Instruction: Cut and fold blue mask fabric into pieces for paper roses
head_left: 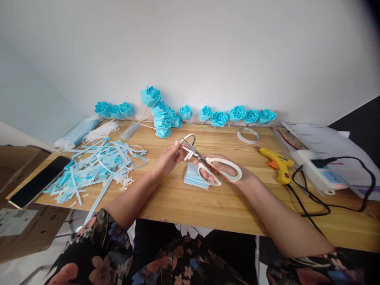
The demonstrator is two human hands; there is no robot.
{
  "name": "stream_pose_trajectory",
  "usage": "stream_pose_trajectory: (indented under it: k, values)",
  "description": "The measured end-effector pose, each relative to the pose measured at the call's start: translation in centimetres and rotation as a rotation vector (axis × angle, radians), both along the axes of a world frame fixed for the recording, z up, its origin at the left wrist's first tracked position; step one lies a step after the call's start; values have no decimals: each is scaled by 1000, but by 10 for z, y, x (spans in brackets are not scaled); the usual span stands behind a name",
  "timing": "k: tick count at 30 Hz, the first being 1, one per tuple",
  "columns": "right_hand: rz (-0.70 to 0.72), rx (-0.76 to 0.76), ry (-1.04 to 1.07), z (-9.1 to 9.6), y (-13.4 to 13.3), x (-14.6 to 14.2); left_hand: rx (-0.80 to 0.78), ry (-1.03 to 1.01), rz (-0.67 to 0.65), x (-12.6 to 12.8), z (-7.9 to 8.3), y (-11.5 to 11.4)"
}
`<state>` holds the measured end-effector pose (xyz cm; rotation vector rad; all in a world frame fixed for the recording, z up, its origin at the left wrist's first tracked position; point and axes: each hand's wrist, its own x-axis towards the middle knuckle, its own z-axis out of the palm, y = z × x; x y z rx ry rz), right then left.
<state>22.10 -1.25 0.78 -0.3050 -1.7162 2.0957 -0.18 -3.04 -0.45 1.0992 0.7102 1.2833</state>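
Note:
My right hand (219, 167) is closed around the white handles of a pair of scissors (225, 166), whose metal blades point up and to the left. My left hand (171, 156) pinches a narrow white strip (188, 152) that curls in a loop around the blades. Short white pieces hang by the blades and the left fingertips. Directly below the hands, a small stack of folded light-blue sheets (196, 177) lies on the wooden table (213, 209); the scissor handle overlaps its right side.
Blue fabric flowers (237, 113) stand along the wall. On the left are a heap of blue and white scraps (97, 170), thin wires (130, 131) and a phone (40, 182). On the right are a tape roll (247, 141), a yellow glue gun (277, 162) and a power strip (323, 176) with black cords.

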Motion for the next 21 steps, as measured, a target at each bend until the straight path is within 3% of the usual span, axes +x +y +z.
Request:
stream_pose_trajectory:
  k: [13,21]
  values:
    - [-12,-50,50,-7,0,-4,55,165,-122,2,1,-7]
    - [-195,-199,3,-1,3,-3,46,144,-4,2,0,-6]
